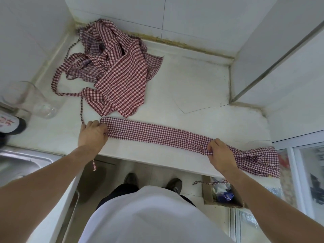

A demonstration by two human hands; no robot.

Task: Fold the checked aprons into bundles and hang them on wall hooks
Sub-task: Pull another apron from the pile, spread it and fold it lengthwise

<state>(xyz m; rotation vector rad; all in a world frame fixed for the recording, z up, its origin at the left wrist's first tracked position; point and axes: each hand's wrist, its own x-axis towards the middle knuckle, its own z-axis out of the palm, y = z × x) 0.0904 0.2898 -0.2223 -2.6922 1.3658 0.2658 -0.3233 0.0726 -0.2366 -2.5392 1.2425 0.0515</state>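
Observation:
A red-and-white checked apron (157,133) lies folded into a long narrow strip along the front of the white counter (196,88). My left hand (93,134) grips its left end. My right hand (219,153) grips the strip near its right end, where the cloth bunches and hangs over the counter's edge. A thin apron string (81,109) runs past my left hand and dangles over the front edge. A loose heap of checked aprons (114,67) lies crumpled in the back left corner.
Clear glass jars (35,100) stand at the left by a steel sink (21,162). Tiled walls close the counter at the back and right. An open cardboard box (222,195) of odds and ends sits on the floor by my feet.

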